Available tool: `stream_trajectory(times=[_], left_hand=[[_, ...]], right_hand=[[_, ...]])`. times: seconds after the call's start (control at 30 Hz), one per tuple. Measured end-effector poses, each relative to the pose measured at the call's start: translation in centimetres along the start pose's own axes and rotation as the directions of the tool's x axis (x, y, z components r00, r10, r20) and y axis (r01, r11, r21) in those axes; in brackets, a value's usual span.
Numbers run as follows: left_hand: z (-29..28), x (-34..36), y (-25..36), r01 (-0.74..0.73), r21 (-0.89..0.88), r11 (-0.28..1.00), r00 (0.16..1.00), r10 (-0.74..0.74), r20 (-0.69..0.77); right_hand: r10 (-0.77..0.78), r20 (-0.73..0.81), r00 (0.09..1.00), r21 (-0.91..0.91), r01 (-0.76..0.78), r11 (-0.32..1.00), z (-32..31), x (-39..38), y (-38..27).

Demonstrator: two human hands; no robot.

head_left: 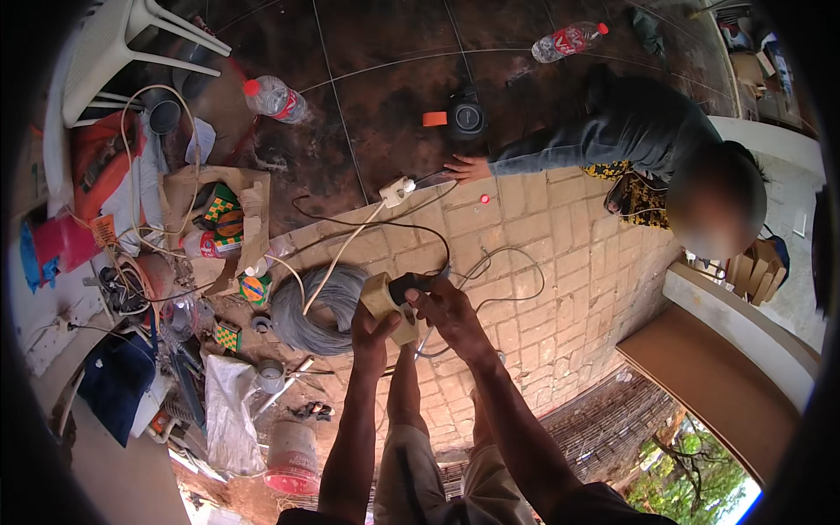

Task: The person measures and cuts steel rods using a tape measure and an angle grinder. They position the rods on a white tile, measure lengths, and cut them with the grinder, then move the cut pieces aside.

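My left hand (371, 337) is closed round a cream block (376, 296) that looks like a socket adapter. In my right hand (451, 317) is a black plug (411, 285), pressed against the block's upper part; whether its pins are in cannot be seen. A black cable (437, 234) loops up and away from the plug. Farther off, at the dark floor's edge, lies a cream extension socket (395, 192) with a white plug on it. Another person's hand (469, 169) rests flat beside that socket. Below and left of my hands sits a coil of grey wire (319, 308).
Bottles (276, 99) (569, 42) and a black round device (465, 115) lie on the dark tiles. A cardboard box (255, 197), a white sack (232, 411) and a bucket (292, 457) crowd the left. A person (647, 131) leans in at right. Loose grey cable (525, 254) crosses the bricks.
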State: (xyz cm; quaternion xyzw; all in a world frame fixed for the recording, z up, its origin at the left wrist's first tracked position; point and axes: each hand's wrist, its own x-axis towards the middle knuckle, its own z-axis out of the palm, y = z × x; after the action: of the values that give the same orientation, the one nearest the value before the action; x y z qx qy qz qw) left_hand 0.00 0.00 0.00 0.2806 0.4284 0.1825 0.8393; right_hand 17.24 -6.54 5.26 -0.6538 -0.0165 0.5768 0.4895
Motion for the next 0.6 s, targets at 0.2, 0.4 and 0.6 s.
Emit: stream_trajectory(times=[0.2,0.4,0.6], left_hand=[[1.5,-1.1,1.4,0.057,0.145,0.988,0.998,-0.051,-0.044],[-0.1,-2.4,0.9,0.165,-0.412,0.896,0.942,-0.267,-0.204],[-11.0,-11.4,-1.8,0.119,-0.476,0.871,0.921,-0.276,-0.275]], right_hand=[[0.114,0.148,0.982,0.026,-0.119,0.993,1.0,-0.5,-1.5],[-0.086,-0.115,0.99,0.181,0.106,0.978,2.8,0.3,-1.7],[-0.373,-0.229,0.899,-0.195,0.333,0.922,3.0,3.0,-9.6]])
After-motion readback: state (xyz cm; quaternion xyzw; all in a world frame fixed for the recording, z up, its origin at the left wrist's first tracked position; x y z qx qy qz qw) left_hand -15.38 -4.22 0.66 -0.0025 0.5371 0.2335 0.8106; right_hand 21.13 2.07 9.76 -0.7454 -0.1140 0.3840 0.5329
